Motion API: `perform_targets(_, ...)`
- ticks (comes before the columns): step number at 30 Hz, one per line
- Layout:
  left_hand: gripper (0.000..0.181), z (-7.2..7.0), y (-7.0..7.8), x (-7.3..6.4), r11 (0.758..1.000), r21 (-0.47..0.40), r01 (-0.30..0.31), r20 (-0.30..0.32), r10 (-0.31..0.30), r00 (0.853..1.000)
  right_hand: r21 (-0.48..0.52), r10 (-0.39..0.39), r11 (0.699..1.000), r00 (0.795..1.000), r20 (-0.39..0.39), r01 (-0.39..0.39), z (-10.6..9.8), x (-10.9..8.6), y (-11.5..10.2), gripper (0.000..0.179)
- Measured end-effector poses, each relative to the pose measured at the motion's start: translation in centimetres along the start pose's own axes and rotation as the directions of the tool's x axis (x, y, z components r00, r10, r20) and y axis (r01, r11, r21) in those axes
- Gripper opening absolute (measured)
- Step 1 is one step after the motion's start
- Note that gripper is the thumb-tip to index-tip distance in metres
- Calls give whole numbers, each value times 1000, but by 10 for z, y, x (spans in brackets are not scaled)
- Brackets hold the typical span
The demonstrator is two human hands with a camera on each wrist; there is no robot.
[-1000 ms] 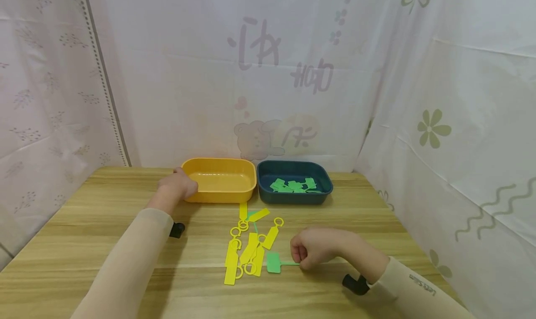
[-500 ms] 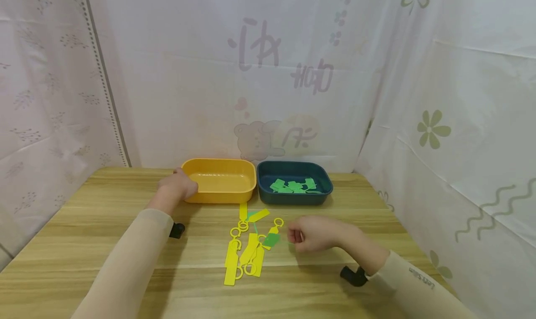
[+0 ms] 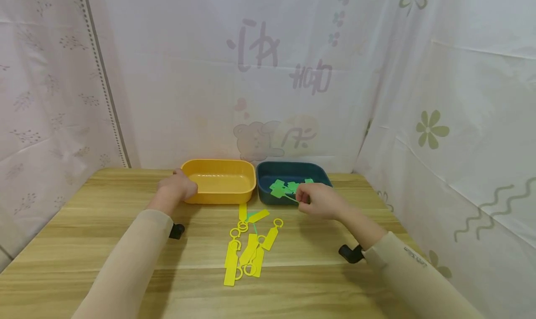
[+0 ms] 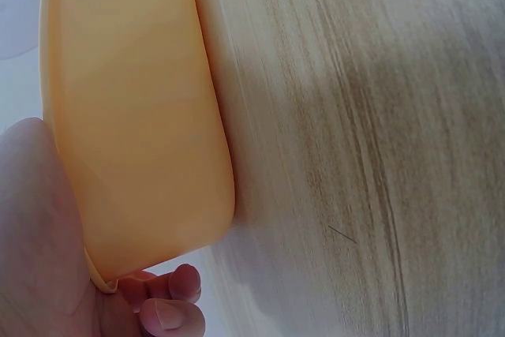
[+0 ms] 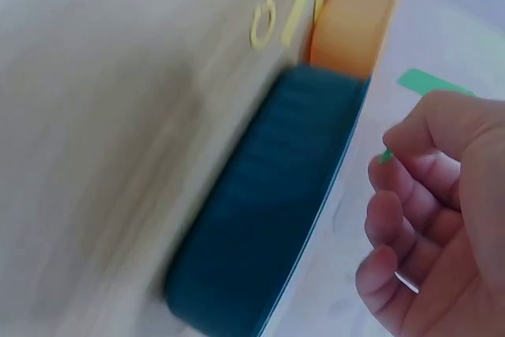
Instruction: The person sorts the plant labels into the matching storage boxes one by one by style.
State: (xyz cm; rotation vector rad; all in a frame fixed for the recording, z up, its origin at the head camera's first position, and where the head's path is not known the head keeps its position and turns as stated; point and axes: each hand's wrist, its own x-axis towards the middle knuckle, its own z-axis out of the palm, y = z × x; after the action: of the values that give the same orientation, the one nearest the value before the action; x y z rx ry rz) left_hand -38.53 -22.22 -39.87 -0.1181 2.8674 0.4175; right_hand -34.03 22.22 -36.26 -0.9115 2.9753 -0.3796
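Observation:
My left hand (image 3: 177,187) grips the left end of a yellow plastic box (image 3: 226,198), its thumb over the rim and fingertips curled beneath in the left wrist view. My right hand (image 3: 320,201) pinches a flat green tag (image 3: 277,193) by its thin stem. That tag's square end points left and overlaps the front rim of a dark blue box (image 3: 307,199), which holds several green tags (image 3: 292,186). In the right wrist view the stem's end (image 5: 385,155) shows between thumb and index finger, close beside the blue box.
Several yellow tags with ring ends (image 3: 230,270) lie in a loose group on the wooden table (image 3: 301,286). One more green tag (image 3: 255,227) lies partly under them. Both boxes stand side by side at the back, before a white patterned curtain (image 3: 201,86).
My right hand has lifted the green tag off the table, away from the yellow tags, and carried it back to the dark blue box. My left hand has stayed on the yellow box.

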Motion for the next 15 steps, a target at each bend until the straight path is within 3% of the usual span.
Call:
perform_targets(9, 89, -1, -1, 0, 1000, -6, -3, -1, 3, 1000, 72, 151, 987, 987, -54, -147, -17, 17, 33, 11)
perform_targets(15, 90, 0, 0, -1, 1000, -5, -3, 7, 3, 1000, 58, 200, 979, 978, -64, -197, -21, 23, 49, 17)
